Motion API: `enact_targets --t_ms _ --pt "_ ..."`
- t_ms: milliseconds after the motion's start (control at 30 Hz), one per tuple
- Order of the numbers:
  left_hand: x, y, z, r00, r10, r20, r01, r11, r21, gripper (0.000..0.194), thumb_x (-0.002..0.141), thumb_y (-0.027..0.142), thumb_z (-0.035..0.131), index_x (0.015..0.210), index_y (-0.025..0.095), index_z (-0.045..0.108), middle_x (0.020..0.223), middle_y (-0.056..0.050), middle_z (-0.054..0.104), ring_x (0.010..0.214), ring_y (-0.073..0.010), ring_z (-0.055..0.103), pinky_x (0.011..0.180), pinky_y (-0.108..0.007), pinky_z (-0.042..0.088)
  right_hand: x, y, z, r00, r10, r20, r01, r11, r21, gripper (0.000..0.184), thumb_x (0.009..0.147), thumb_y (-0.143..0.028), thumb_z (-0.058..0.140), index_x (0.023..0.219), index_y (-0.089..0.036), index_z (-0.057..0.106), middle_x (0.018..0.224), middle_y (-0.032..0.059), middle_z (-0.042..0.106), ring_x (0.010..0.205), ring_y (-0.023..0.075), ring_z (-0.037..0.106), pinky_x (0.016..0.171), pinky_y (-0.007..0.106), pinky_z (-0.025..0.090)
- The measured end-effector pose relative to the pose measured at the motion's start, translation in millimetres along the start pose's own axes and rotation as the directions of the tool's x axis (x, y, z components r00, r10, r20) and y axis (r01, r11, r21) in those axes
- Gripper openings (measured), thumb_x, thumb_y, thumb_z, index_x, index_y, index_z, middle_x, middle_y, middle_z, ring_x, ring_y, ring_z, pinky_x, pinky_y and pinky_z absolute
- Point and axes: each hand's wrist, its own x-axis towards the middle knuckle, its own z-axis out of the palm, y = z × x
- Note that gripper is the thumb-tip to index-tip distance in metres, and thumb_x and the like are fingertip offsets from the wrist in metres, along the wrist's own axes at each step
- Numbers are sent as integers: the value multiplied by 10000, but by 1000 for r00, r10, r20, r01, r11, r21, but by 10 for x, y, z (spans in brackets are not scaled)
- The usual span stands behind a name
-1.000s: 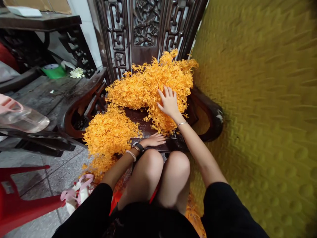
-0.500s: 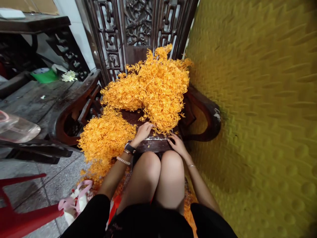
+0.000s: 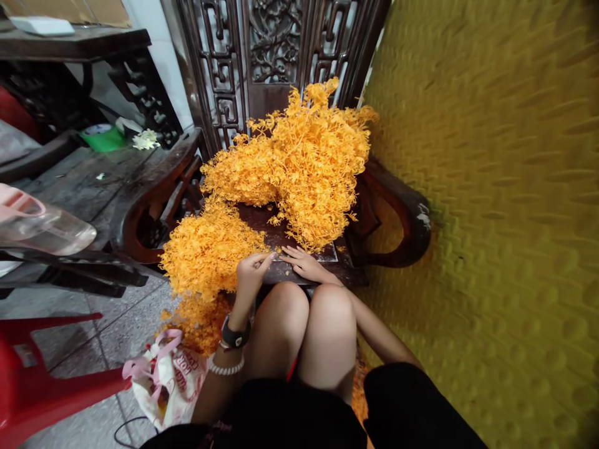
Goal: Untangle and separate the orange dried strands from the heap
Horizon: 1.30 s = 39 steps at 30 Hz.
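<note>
A large heap of frilly orange sprigs point(image 3: 322, 156), like small artificial flowers, covers the back of a dark wooden chair seat point(image 3: 253, 218). A second orange clump point(image 3: 208, 249) hangs over the seat's left front edge. My left hand point(image 3: 253, 268), with a dark watch and beaded bracelet on the wrist, is closed in a pinch beside that clump. Whatever its fingertips hold is too small to make out. My right hand point(image 3: 306, 265) lies flat near the seat's front edge, fingers stretched toward the left fingertips. Tiny orange bits lie around the fingers.
A curved armrest point(image 3: 412, 231) stands at right against a yellow textured mat point(image 3: 505, 218). To the left are a dark wooden bench point(image 3: 107, 181), a clear bottle point(image 3: 60, 231) and a green tape roll point(image 3: 103, 138). A red stool point(image 3: 60, 393) and white bag point(image 3: 175, 380) are on the floor.
My left hand has drawn back from the big heap toward me and left, into a pinch. My right hand has slid left along the seat edge. The view has shifted slightly.
</note>
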Motion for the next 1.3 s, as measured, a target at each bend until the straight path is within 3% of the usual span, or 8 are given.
enact_targets --t_ms 200,400,667,867,967,1133,1200,1300 --pt "-2 -11 -63 999 -37 -21 37 999 1 282 738 426 630 727 154 704 629 -5 619 532 -102 470 507 -223 344 -239 43 -157 1000 -15 -20 16 999 38 495 814 -118 453 1289 -243 519 1403 28 465 1352 189 362 1142 429 271" --pt "89 13 -115 1000 -14 16 13 999 36 337 788 464 557 724 159 685 520 29 482 470 -88 362 464 -230 259 -685 189 -198 963 165 -213 -158 986 49 305 885 -287 496 1159 -191 591 1290 96 563 1229 225 496 1040 473 396" --pt "-66 169 85 994 50 99 -54 998 39 314 841 422 500 821 162 675 701 -22 617 625 -131 521 577 -239 392 -852 330 -349 795 468 -385 -471 877 93 313 874 -340 526 1120 -150 553 1116 77 591 962 176 595 827 393 516" --pt "54 419 167 985 74 155 -87 993 79 222 826 336 540 836 189 705 849 -72 676 877 -228 560 883 -388 408 -966 169 -341 664 572 -482 -537 813 226 301 876 -343 522 1108 -155 562 1113 78 595 959 173 596 826 385 516" --pt "95 629 413 974 76 215 -82 996 19 242 866 303 489 939 209 700 1041 -81 670 1103 -249 513 1045 -428 305 -975 41 -323 573 591 -568 -485 803 347 317 874 -362 521 1112 -156 566 1147 84 592 1022 191 584 888 424 489" --pt "-42 973 1255 917 5 399 67 984 -167 322 918 342 439 1132 168 604 1260 -107 581 1190 -193 523 1057 -425 352 -929 -424 -357 372 622 -689 -306 783 541 604 926 -504 128 1385 -182 353 1435 125 410 1303 225 421 1044 467 370" --pt "-103 1089 1490 870 7 492 122 965 -230 417 920 420 397 1030 105 646 1145 -121 652 1074 -170 612 1045 -428 370 -968 -662 -319 354 615 -705 -226 787 574 663 868 -608 228 1406 -235 331 1508 53 299 1403 219 249 1142 468 208" --pt "-143 1244 1559 786 116 607 135 926 -352 759 940 433 19 903 111 706 1043 -125 706 1049 -139 635 984 -295 406 -1112 -956 -188 369 652 -662 -141 744 654 873 574 -738 588 1271 -215 536 1479 69 355 1425 293 158 1175 470 40"
